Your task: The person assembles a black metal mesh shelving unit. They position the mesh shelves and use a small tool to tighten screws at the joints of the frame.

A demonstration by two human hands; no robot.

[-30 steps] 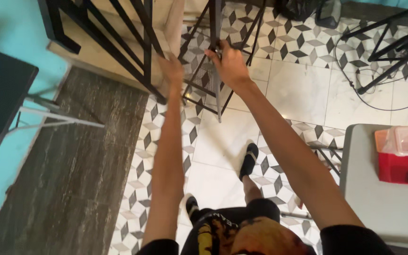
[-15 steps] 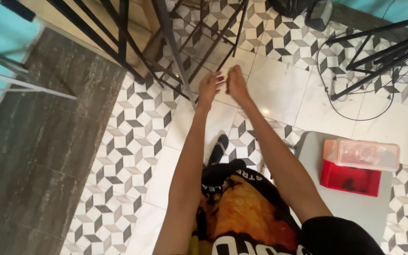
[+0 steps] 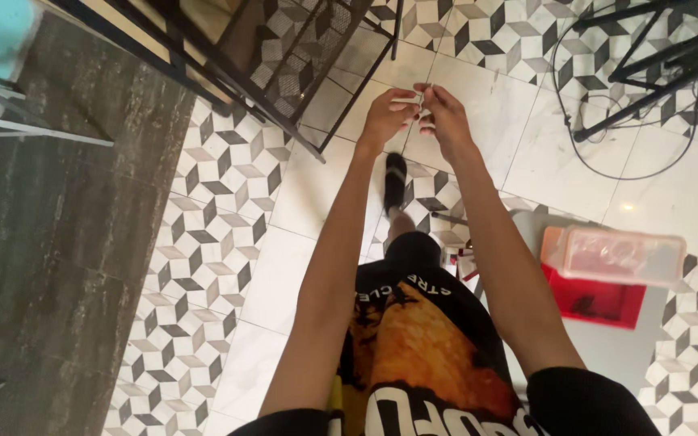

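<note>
Nearest to you, at your right side, a grey tabletop (image 3: 607, 355) carries a red box (image 3: 595, 305), and a clear lidded container (image 3: 616, 255) lies on top of the box. Neither hand is near them. Below your arms, your foot in a black shoe (image 3: 395, 179) stands on the patterned tile floor (image 3: 203, 242).

Both arms are stretched out ahead, and the hands meet above a pale floor tile. Your left hand (image 3: 383, 121) and right hand (image 3: 448, 123) are together on a small white strip (image 3: 407, 99). It is held in the air between them, just short of the black metal rack (image 3: 284, 56). Each grip is closed: the left pinches one end of the strip and the right fingertips (image 3: 427, 98) pinch the other. The strip is too small to tell what it is.

As a judgement, the step in hand is fine work on that strip with both sets of fingertips, such as peeling, pulling or straightening. The next move seems to call for a firm left pinch while the right does the small motion, and for holding the strip clear of the rack's mesh shelf.

Farther off, on the right, the black stand legs (image 3: 648, 48) and a looped cable (image 3: 607, 169) lie on the tiles, well apart from your hands.
</note>
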